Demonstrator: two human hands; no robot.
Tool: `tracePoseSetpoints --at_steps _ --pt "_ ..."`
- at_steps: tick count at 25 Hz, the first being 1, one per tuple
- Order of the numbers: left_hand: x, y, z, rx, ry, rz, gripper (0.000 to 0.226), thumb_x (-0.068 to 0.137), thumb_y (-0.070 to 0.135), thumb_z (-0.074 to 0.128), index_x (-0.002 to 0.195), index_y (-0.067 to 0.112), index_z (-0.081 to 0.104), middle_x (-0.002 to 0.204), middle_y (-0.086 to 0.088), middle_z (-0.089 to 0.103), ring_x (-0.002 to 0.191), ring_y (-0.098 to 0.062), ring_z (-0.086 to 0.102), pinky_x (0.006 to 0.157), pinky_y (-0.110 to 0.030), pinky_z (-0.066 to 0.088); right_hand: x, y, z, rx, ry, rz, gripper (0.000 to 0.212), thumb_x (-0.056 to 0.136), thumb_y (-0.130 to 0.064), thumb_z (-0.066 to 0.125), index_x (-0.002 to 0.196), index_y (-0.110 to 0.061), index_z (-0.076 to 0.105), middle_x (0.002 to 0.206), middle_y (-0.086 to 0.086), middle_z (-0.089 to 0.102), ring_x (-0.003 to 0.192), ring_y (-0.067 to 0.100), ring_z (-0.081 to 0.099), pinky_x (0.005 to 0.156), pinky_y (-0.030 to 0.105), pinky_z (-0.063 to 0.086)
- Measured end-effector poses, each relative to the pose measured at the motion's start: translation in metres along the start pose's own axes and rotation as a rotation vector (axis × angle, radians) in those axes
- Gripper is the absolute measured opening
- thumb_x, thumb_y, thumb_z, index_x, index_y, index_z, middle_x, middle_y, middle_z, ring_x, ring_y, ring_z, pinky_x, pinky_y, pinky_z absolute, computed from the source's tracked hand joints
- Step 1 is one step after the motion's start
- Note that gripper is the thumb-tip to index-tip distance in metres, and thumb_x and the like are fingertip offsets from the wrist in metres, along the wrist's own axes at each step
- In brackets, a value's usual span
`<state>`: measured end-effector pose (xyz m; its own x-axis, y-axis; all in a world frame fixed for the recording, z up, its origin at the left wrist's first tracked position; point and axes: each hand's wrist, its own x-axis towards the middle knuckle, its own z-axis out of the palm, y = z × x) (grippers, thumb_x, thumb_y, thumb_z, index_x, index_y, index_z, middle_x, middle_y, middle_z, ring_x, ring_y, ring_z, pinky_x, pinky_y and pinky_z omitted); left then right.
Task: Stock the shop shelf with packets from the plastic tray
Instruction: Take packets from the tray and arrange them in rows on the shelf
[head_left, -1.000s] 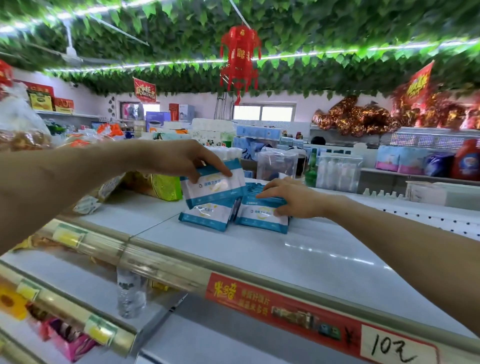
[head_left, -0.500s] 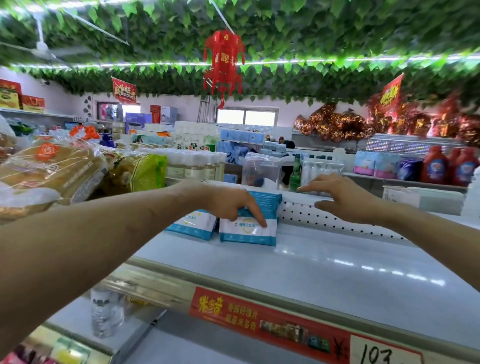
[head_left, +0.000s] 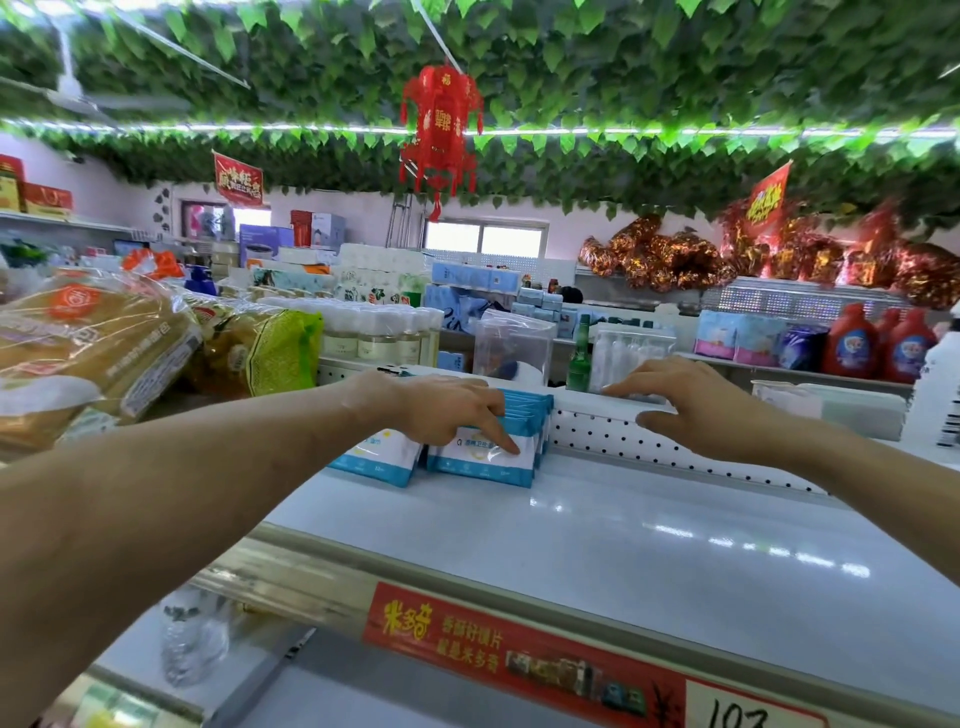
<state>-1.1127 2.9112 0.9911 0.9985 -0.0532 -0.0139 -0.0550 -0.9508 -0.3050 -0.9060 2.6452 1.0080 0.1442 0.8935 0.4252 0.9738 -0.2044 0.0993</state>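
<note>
Packets (head_left: 485, 457) stand in a row at frame centre, at the back of the shelf (head_left: 675, 545). Left hand (head_left: 447, 410) presses their front with straight fingers. Right hand (head_left: 680, 405) hovers mid-right, spread, empty. Step: squaring the row. Next, probably: fetch more from the tray, which is out of view.

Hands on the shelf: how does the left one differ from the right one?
The left hand presses a forefinger on the front blue-and-white packet; the right hand touches no packet. The right hand rests on the top edge of the perforated back panel; the left hand lies over the packets. Both reach across the shelf.
</note>
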Motion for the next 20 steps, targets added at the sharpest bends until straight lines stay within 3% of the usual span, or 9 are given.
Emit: tracePoseSetpoints --at_steps 3,7,10,15,17,20 --pt "-0.005 -0.002 0.002 0.045 0.041 -0.005 0.081 0.09 -0.009 0.058 0.147 0.048 0.05 0.149 0.004 0.041 0.138 -0.019 0.035 0.109 -0.037 0.038 0.004 -0.012 -0.002 -0.004 -0.014 -0.024 0.047 0.096 -0.024 0.069 0.138 -0.044 0.058 0.128 -0.016 0.061 0.117 0.01 0.051 0.106 0.048 0.042" --pt "-0.018 -0.005 -0.004 0.086 0.081 -0.072 0.069 0.095 0.007 0.058 0.151 0.044 0.045 0.15 0.006 0.044 0.136 -0.019 0.037 0.114 -0.042 0.037 0.019 -0.039 -0.001 -0.009 -0.049 -0.073 0.047 0.097 -0.026 0.067 0.139 -0.044 0.056 0.13 -0.015 0.061 0.116 0.011 0.052 0.103 0.047 0.046" --pt "-0.046 -0.007 -0.016 0.06 0.14 -0.178 0.058 0.098 0.021 0.058 0.15 0.041 0.045 0.146 0.004 0.05 0.135 -0.02 0.041 0.114 -0.046 0.039 0.041 -0.067 0.004 0.018 -0.077 -0.125 0.045 0.097 -0.027 0.066 0.138 -0.043 0.057 0.133 -0.014 0.06 0.117 0.01 0.052 0.103 0.045 0.048" --pt "-0.15 -0.021 -0.02 0.053 0.151 -0.432 0.042 0.101 0.033 0.058 0.142 0.038 0.056 0.137 0.007 0.059 0.129 -0.018 0.048 0.105 -0.048 0.048 0.092 -0.148 0.023 0.132 -0.113 -0.327 0.042 0.099 -0.028 0.064 0.14 -0.035 0.058 0.13 -0.012 0.061 0.11 0.006 0.056 0.097 0.031 0.047" --pt "-0.202 -0.024 -0.014 0.029 0.119 -0.57 0.04 0.101 0.035 0.059 0.141 0.036 0.058 0.134 0.004 0.061 0.124 -0.02 0.054 0.103 -0.046 0.05 0.114 -0.191 0.033 0.179 -0.121 -0.44 0.04 0.1 -0.03 0.063 0.139 -0.032 0.059 0.127 -0.011 0.063 0.108 0.007 0.057 0.096 0.028 0.046" --pt "-0.275 -0.009 -0.003 -0.013 0.064 -0.772 0.039 0.102 0.038 0.058 0.14 0.029 0.06 0.132 0.0 0.062 0.114 -0.021 0.059 0.095 -0.035 0.048 0.143 -0.268 0.05 0.23 -0.176 -0.598 0.042 0.101 -0.035 0.061 0.142 -0.025 0.057 0.126 -0.007 0.063 0.108 0.011 0.058 0.099 0.035 0.048"
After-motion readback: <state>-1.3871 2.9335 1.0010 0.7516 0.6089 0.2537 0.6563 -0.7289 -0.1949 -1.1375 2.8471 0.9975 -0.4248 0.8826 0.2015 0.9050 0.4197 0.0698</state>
